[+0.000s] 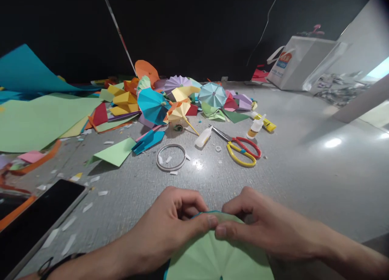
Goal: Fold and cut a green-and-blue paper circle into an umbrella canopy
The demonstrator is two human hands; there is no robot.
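Observation:
A light green pleated paper circle point(219, 257) with a blue edge lies at the near edge of the grey table point(304, 166). My left hand point(170, 225) and my right hand point(258, 219) meet over its top rim. Both hands pinch that rim between thumb and fingers, thumbs almost touching. A dark band shows on my left wrist.
A pile of small paper umbrellas point(170, 97) and coloured sheets fills the far left. Red and yellow scissors point(243, 148), two glue bottles point(203, 137), a tape ring point(170, 157) and a folded green sheet point(115, 152) lie mid-table. A black phone point(39, 219) sits near left. A white bag point(300, 63) stands far right.

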